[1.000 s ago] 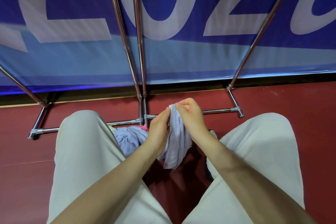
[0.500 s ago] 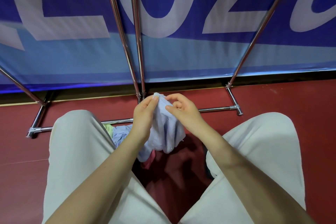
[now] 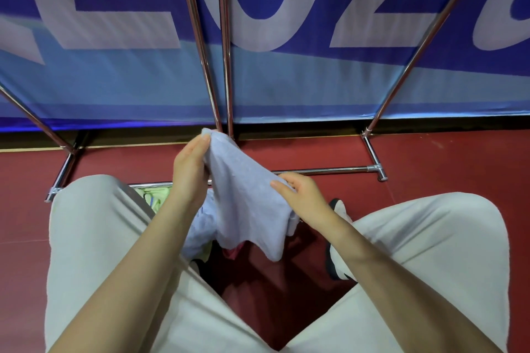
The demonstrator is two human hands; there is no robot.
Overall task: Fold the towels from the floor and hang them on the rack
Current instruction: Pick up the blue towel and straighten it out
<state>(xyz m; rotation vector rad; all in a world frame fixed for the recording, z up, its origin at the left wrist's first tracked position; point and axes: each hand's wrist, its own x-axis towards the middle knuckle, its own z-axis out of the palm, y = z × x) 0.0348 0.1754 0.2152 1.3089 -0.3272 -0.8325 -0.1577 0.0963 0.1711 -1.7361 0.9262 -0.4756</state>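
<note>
Head view: a pale blue towel (image 3: 246,203) is held above the red floor (image 3: 430,160), between the knees. Its long axis runs diagonally, from the upper corner near the rack (image 3: 226,66) poles down toward the lower right, where a loose end hangs. The upper corner is pinched between thumb and fingertips of the left hand (image 3: 190,172). The right edge is gripped by the curled fingers of the right hand (image 3: 304,198). More cloth (image 3: 200,226), green and pink among it, is seen below on the floor
</note>
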